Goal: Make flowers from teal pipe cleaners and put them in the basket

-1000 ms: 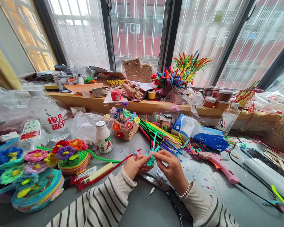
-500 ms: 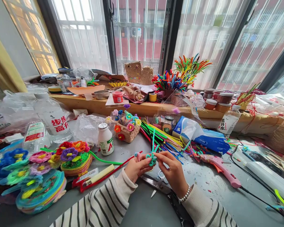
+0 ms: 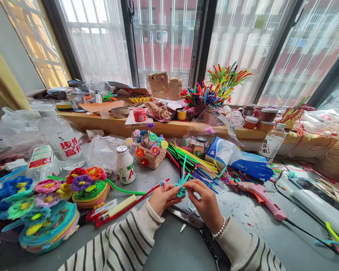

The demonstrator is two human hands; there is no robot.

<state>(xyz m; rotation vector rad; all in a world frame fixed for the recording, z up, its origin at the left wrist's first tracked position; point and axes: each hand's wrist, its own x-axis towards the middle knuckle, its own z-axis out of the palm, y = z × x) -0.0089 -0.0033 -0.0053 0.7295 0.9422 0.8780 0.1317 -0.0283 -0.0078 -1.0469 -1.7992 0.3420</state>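
Left hand and right hand both pinched the teal pipe cleaner between their fingertips, its long loose tails sticking up and away from the fingers. Pretty much the same grip as half a second before, and the hands had hardly moved. The fingertips covered part of the curl, and the scissors under the right wrist were half hidden.

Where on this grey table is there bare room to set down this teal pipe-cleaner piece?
Barest: the table between your sleeves, below the scissors, and the stretch between the right hand and the pink glue gun. A smaller gap: between the small white bottle and the left hand. Crowded: flower stacks at left, pipe-cleaner pile behind the teal pipe-cleaner piece.
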